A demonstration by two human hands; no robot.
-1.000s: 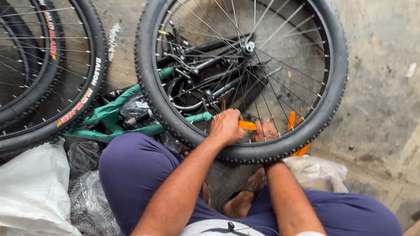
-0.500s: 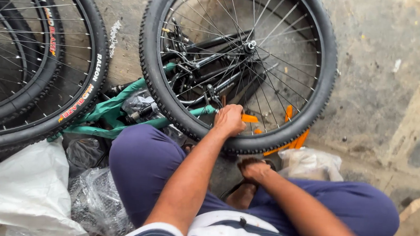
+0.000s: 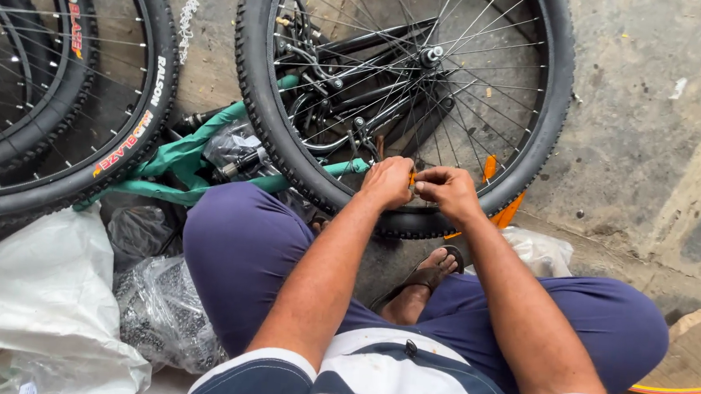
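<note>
Person seated on the concrete floor (image 3: 653, 159), knees spread, a bicycle wheel (image 3: 401, 103) standing upright just in front of them, its knobby black tyre touching the floor between the legs.

Left hand (image 3: 386, 181) and right hand (image 3: 447, 190) are together at the wheel's lowest arc, just inside the rim. Both are pinched shut on a small orange reflector (image 3: 412, 176) set among the spokes; only a sliver of it shows between the fingertips. A second orange reflector (image 3: 490, 167) sits on the spokes just to the right.

Handling judgement: the reflector looks light, thin, hard plastic, likely brittle if bent, and small enough to slip; best taken by its edges with the fingertips, as here. The wheel is stiff and fairly heavy, the spokes thin and springy, so steady it by tyre or rim.

Behind the wheel: black frame parts and a green bicycle frame (image 3: 178, 158) lying on the floor. Two more wheels (image 3: 63, 123) lean at the left. Clear and white plastic wrapping (image 3: 44, 300) is bunched by the left thigh. One sandalled foot (image 3: 431, 268) is tucked under the wheel.
</note>
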